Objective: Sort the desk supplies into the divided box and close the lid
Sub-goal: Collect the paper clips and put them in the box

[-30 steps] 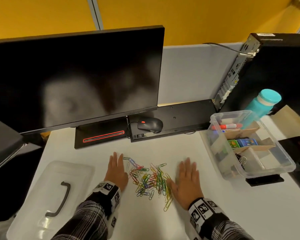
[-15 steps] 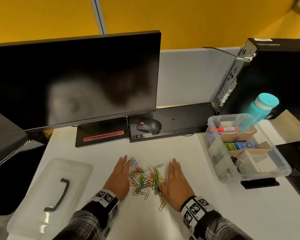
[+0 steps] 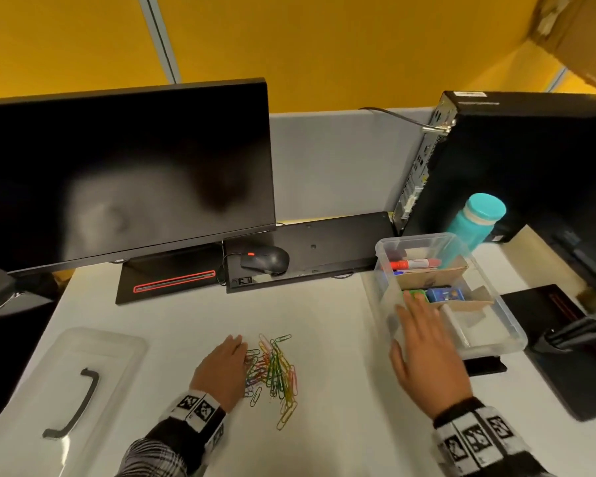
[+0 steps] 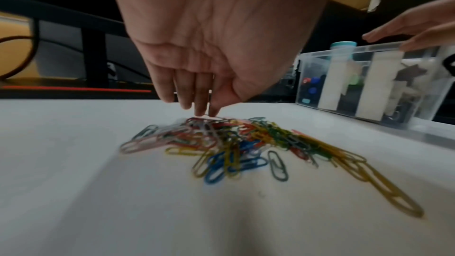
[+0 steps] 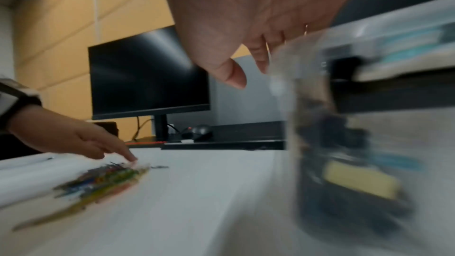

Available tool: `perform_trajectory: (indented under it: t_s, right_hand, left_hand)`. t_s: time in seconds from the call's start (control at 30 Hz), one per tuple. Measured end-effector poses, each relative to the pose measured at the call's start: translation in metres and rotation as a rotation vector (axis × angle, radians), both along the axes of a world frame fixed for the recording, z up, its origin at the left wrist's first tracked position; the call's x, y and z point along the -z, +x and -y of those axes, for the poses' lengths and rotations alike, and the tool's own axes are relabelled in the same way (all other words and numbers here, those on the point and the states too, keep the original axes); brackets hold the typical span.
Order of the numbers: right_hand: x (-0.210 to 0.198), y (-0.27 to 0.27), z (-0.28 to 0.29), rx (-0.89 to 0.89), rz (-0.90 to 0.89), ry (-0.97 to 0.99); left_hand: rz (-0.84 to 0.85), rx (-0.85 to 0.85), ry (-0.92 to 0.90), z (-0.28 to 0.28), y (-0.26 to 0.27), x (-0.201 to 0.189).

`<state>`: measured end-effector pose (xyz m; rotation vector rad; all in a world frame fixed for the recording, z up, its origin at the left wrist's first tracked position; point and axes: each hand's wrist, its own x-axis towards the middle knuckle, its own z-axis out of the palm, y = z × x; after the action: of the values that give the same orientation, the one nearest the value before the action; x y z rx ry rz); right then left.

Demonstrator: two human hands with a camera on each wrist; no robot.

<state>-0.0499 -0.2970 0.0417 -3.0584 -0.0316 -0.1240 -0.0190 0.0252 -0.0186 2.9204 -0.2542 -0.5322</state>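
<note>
Paper clips (image 3: 272,370): a loose heap of thin bent-wire loops, coated yellow, green, red, blue and grey, lying on the smooth white desk (image 3: 324,339) between the two hands.
Left hand (image 3: 222,368): palm down beside the heap's left edge, fingers straight and close together, tips touching the nearest clips (the left wrist view shows the fingertips (image 4: 202,111) on the pile's far rim); it holds nothing.
Right hand (image 3: 424,352): flat, fingers spread and straight, reaching over the near left wall of the box; whether it touches the rim I cannot tell, since the right wrist view is smeared with blur.
Box (image 3: 496,342): clear rectangular plastic tub at the desk's right, split by brown cardboard strips; a red-capped marker (image 3: 415,264) lies in the far section, green and blue small boxes in the middle one.
Lid (image 3: 66,401): clear, rounded-corner plastic with a dark curved handle, lying flat at the desk's left, well apart from the box.
Bottle (image 3: 475,220): teal cylinder behind the box.
</note>
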Motion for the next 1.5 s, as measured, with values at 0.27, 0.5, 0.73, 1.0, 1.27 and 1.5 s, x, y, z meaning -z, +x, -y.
perform_trajectory:
  t_s: [0.27, 0.5, 0.73, 1.0, 1.27, 1.5]
  right_hand:
    - [0.019, 0.004, 0.024, -0.001, -0.015, -0.088]
    - [0.027, 0.003, -0.002, -0.149, -0.021, -0.054]
    - [0.031, 0.004, -0.052, -0.310, 0.011, -0.003]
    - [0.022, 0.009, -0.100, -0.287, -0.029, 0.033]
    - [0.004, -0.043, -0.142, -0.455, -0.038, 0.173]
    - [0.062, -0.016, -0.172, 0.069, -0.577, 0.374]
  left_hand:
    - [-0.049, 0.370, 0.142, 0.080, 0.022, 0.004]
    - [-0.106, 0.314, 0.182, 0.063, -0.010, 0.015]
    - [-0.062, 0.380, 0.208, 0.030, -0.041, 0.006]
    - [0.038, 0.685, 0.259, 0.020, -0.049, 0.014]
    - [0.080, 0.275, -0.124, -0.035, -0.012, 0.000]
    - [-0.154, 0.063, -0.078, -0.067, 0.008, 0.014]
